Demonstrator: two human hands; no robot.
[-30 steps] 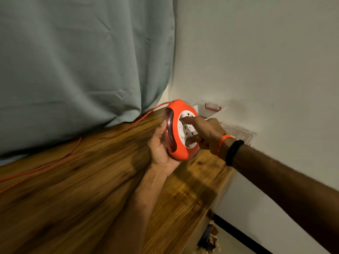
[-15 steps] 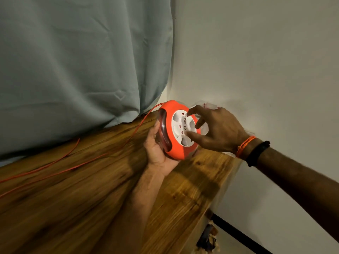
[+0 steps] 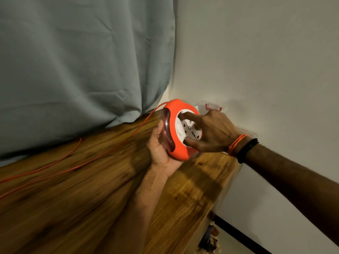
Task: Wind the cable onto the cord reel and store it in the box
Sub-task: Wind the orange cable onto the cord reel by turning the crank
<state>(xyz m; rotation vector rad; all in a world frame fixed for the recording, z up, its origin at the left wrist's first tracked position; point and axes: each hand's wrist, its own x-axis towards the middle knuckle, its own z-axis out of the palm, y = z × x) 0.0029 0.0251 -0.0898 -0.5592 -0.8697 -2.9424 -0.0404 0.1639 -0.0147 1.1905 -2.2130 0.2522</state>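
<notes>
An orange cord reel (image 3: 176, 109) with a white socket face is held on edge above the wooden table (image 3: 91, 208). My left hand (image 3: 161, 153) grips the reel from behind and below. My right hand (image 3: 211, 132) has its fingers and thumb curled onto the white centre disc. A thin orange cable (image 3: 73, 153) runs from the top of the reel leftward across the table in long loose lines. A clear plastic box (image 3: 212, 107) with a red clasp stands against the wall behind the reel, mostly hidden by my right hand.
A grey-green curtain (image 3: 82, 61) hangs down to the table's back edge. A white wall (image 3: 266, 61) closes the right side. The table's right edge drops to the floor, where a dark baseboard and some small objects (image 3: 209, 241) show.
My right hand has turned on the white disc, its fingers shifting round the face. The cable on the table has drawn in and lies differently. The reel stays in my left hand.
</notes>
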